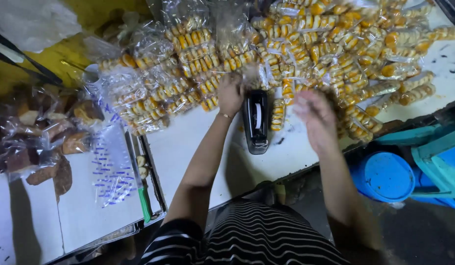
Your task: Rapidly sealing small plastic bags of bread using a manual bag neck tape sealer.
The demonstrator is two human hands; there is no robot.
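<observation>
White table (188, 147): crinkly clear cookie packets (306, 44), glossy black tape dispenser (255, 121).

The white table (188, 147) carries a big heap of clear bags with yellow cookies (306, 44), a black tape dispenser (256, 122), brown pastries in bags (41, 132), and a green-handled knife (138, 179).

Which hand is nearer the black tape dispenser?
Left. The left hand sits right beside the tape dispenser, at its upper left edge; the right hand is farther off to its right, blurred.
</observation>
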